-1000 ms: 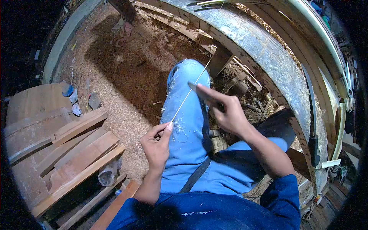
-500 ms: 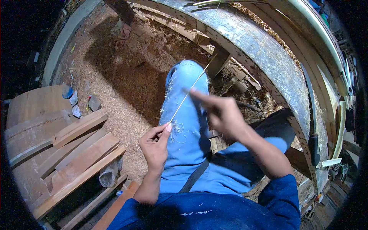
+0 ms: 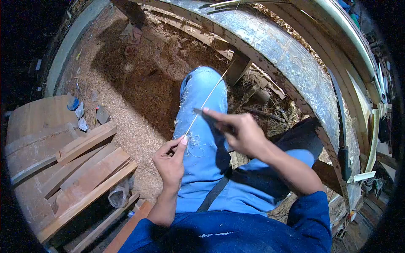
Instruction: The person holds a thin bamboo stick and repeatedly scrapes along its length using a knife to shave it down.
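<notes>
Between thumb and fingertips, my left hand (image 3: 169, 163) pinches the near end of a thin pale strip (image 3: 209, 96), which looks like wood or bamboo. The strip slants up and away over the raised knee of my blue jeans (image 3: 200, 82), bending slightly. My right hand (image 3: 247, 133) is closed around a small dark knife (image 3: 197, 111). Its index finger lies along the tool, and the tip is beside or against the strip; contact is unclear. Most of the handle is hidden in the palm. Fine curled shavings (image 3: 196, 143) cling to the jeans near my left thumb.
Wooden boards (image 3: 90, 177) are stacked at the left, with a clear plastic cup (image 3: 119, 196) beside them. A broad curved bench surface (image 3: 291, 55) arcs along the right. A dark-handled tool (image 3: 345, 162) lies at its edge. Shavings cover the ground (image 3: 126, 122).
My right hand has moved slightly down and left along the strip with the knife, which now shows more sharply. My left hand keeps its pinch almost in place.
</notes>
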Available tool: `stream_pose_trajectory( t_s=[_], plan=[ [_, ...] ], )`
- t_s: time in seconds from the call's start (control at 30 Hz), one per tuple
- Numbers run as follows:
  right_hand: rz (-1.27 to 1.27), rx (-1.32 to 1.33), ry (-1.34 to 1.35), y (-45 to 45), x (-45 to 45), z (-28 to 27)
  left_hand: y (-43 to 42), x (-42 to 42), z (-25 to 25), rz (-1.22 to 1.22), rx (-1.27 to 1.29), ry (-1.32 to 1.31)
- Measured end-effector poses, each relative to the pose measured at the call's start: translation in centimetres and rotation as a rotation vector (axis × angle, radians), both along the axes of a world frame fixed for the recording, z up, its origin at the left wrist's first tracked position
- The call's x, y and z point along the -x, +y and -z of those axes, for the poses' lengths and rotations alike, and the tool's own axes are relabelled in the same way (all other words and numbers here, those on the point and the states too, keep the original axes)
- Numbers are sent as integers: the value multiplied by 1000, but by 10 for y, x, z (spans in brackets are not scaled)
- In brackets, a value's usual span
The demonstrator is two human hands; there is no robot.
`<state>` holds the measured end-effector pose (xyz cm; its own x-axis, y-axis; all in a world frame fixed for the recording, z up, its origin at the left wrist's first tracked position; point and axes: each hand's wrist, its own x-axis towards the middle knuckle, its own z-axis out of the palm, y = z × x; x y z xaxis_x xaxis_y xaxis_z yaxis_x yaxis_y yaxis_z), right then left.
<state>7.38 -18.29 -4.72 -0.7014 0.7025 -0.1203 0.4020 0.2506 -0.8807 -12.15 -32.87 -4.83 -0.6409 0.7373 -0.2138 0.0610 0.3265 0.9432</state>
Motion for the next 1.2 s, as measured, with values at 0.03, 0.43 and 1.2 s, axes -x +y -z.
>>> stream_pose_trajectory(
  t_s=[0.03, 0.43, 1.2],
  plan=[
    [9, -12, -23, -3, 2, -3, 0, 1, 1, -11, -3, -19],
    [182, -84, 70, 12, 2, 6, -1, 1, -3, -3, 16, 31],
    [114, -9, -22, 5, 3, -1, -3, -4, -1, -18, -8, 47]
  ],
)
